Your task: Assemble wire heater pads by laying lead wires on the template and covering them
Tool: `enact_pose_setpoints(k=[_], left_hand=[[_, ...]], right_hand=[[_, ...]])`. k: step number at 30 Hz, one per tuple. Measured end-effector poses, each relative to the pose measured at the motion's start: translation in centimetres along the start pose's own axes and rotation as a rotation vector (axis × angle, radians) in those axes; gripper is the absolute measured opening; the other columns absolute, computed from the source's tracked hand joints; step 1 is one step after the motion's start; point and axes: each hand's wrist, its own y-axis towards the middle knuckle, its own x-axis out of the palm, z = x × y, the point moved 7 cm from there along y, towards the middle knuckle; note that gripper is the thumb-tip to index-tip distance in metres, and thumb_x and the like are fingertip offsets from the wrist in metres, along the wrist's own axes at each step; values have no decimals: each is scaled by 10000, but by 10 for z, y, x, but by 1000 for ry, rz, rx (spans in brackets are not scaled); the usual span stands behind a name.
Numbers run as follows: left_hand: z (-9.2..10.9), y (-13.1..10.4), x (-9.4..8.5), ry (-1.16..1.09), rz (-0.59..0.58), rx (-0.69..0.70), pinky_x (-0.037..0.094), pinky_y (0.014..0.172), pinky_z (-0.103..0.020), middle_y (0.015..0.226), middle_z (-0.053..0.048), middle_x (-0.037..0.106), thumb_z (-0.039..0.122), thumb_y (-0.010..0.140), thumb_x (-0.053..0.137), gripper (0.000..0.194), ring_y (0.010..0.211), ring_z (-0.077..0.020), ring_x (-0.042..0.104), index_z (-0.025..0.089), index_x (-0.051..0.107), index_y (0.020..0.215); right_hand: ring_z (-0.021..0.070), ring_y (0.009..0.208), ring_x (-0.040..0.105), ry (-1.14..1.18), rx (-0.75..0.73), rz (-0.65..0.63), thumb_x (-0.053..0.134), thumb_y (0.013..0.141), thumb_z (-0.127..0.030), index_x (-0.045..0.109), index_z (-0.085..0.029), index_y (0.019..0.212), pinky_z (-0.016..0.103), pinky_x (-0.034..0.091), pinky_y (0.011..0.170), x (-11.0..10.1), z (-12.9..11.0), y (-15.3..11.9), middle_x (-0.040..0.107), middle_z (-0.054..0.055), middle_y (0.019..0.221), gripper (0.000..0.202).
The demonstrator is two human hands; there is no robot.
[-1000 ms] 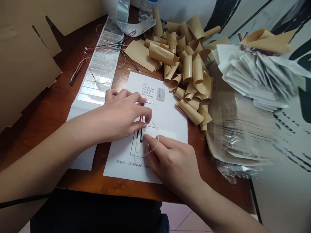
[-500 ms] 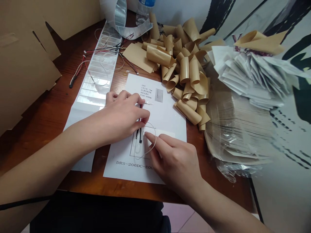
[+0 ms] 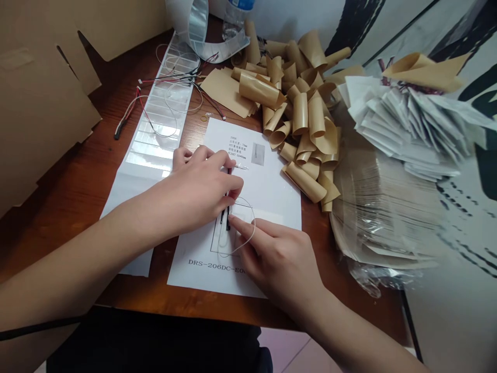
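Observation:
A printed white sheet point(image 3: 217, 277) lies on the wooden table under both hands. Black-sleeved wires point(image 3: 228, 220) rest on its drawn rectangle, and a thin white wire point(image 3: 254, 228) loops out to the right. My left hand point(image 3: 212, 178) is curled over the top of these wires, thumb and fingers pressed together on them. The index fingertip of my right hand point(image 3: 275, 248) touches the lower part of the black wires; its other fingers are bent under the palm, partly hidden.
Rolled brown papers point(image 3: 301, 111) are heaped behind the sheet. Stacked paper in plastic point(image 3: 388, 207) stands at right. A label strip point(image 3: 155, 129) with loose wires point(image 3: 142, 106) lies left, near cardboard point(image 3: 42, 93). A bottle point(image 3: 235, 20) stands at the back.
My right index fingertip has moved slightly left onto the black wires. My left hand keeps its hold. The whole view has shifted a little.

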Motion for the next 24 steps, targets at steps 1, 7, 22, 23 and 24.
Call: enact_pose_setpoints(k=[1, 7, 22, 23, 24], left_hand=[[0, 0, 0, -1, 3, 0, 218, 997, -568, 1335, -60, 579, 315, 929, 560, 204, 1216, -330, 406, 256, 729, 830], [0, 0, 1, 2, 4, 2, 218, 998, -560, 1326, -59, 583, 306, 929, 560, 199, 1212, -322, 411, 254, 727, 833], [-1, 0, 0, -13, 13, 16, 221, 987, -566, 1339, -59, 578, 313, 929, 552, 211, 1210, -330, 413, 256, 729, 831], [-1, 0, 0, -13, 13, 14, 222, 991, -565, 1334, -59, 581, 310, 927, 554, 209, 1208, -328, 413, 255, 731, 830], [-2, 0, 0, -13, 11, 11, 223, 996, -562, 1330, -59, 584, 307, 925, 557, 205, 1207, -324, 414, 255, 733, 832]], right_hand=[[100, 481, 474, 10, 4, -2, 474, 940, -145, 759, -132, 1004, 259, 273, 464, -1, 0, 0, 594, -23, 569, 292], [95, 475, 480, 63, 15, -13, 486, 946, -164, 758, -150, 960, 245, 295, 464, 0, -1, -1, 599, -25, 575, 273], [83, 468, 471, 161, 91, -16, 496, 918, -147, 758, -167, 973, 207, 332, 475, 0, 7, 2, 582, -35, 559, 268], [83, 467, 464, 156, 92, -17, 496, 917, -149, 758, -169, 979, 208, 328, 474, 0, 7, 2, 575, -37, 555, 270], [83, 467, 462, 153, 92, -22, 498, 916, -150, 759, -171, 978, 209, 326, 476, 0, 8, 2, 570, -37, 552, 269]])
